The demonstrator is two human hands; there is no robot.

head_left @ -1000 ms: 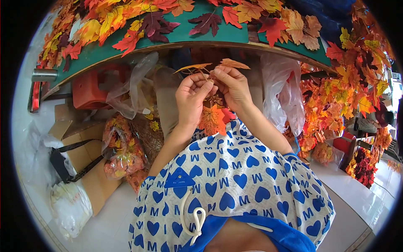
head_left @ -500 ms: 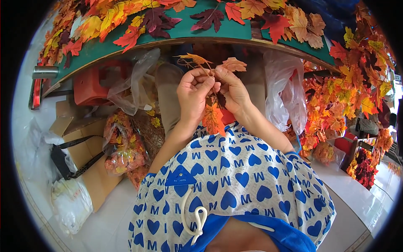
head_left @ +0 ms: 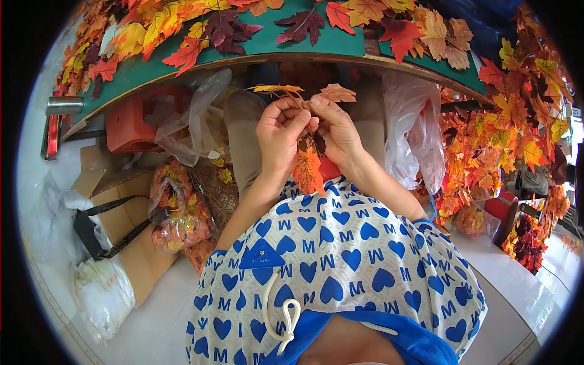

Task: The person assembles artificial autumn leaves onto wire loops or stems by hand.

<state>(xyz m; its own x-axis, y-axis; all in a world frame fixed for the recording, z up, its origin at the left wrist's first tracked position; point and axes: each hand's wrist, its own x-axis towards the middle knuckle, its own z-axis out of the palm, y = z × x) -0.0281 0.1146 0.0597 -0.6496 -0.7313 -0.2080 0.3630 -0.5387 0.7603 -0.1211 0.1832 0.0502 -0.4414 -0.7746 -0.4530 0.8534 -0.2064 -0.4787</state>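
Above my lap, just short of the table edge, my left hand (head_left: 282, 131) and my right hand (head_left: 338, 129) meet with their fingertips pinched. Between them they grip a thin brown stem of an artificial maple leaf garland. An orange leaf (head_left: 309, 172) dangles below the hands, with a dark red one partly hidden behind it. A pale orange leaf (head_left: 337, 93) sticks out past my right fingers. Beyond my left fingers lies a yellow-orange leaf (head_left: 278, 88), seen nearly edge-on. The exact join at the fingertips is covered by my thumbs.
A green-topped table (head_left: 261, 45) ahead bears many loose artificial leaves. Leaf garlands (head_left: 486, 134) hang thickly at the right. Under the table are a red plastic stool (head_left: 131, 125) and clear plastic bags (head_left: 410, 131). A cardboard box (head_left: 134, 243) and bagged leaves (head_left: 179, 213) lie at left.
The yellow-orange leaf beyond my left fingers has tipped flatter, and its stem has shifted. The dangling orange leaf has turned slightly. Both hands stay in nearly the same place, still pinching.
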